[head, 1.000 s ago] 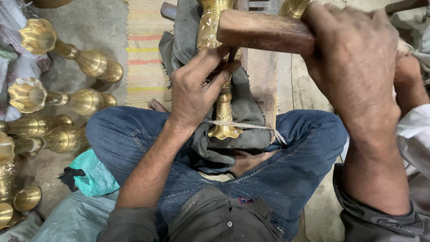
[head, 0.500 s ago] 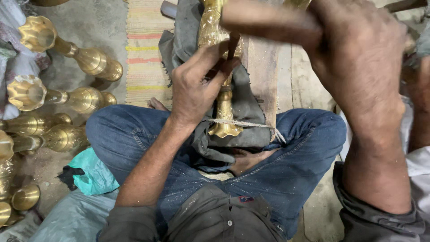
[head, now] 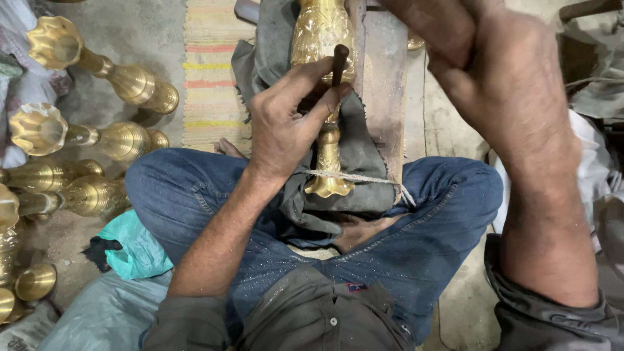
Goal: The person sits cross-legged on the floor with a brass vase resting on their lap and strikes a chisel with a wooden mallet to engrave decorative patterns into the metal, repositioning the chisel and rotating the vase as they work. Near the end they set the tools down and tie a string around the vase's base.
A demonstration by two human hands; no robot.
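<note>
1. Head view, centre: the left hand point(head: 286, 123) pinches a short dark punch point(head: 339, 62), fingers point(head: 305, 75) clamped round its shaft, the tip set against an embossed brass vase point(head: 323, 78).
2. The brass vase lies lengthwise on a grey cloth point(head: 364, 156) between the person's crossed legs in blue jeans point(head: 195, 188); its flared foot points toward the body, and a cord point(head: 357, 177) passes across the foot and cloth.
3. Just beside the vase, toward the right, a worn wooden plank point(head: 383, 84) runs along the floor under the cloth's edge.
4. Head view, upper right: the right hand point(head: 513, 97) is raised and motion-blurred, fingers closed on a brown wooden handle point(head: 429, 19); the tool's head is out of frame.
5. Floor: bare grey concrete floor point(head: 136, 32), with a striped woven mat point(head: 211, 71) near the top edge, left of the cloth.
6. Left edge of the floor: a group of finished brass vases point(head: 97, 136) lies on its sides, fluted mouths toward the left.
7. Lower left corner: a crumpled teal plastic bag point(head: 136, 244) rests beside the left knee.
</note>
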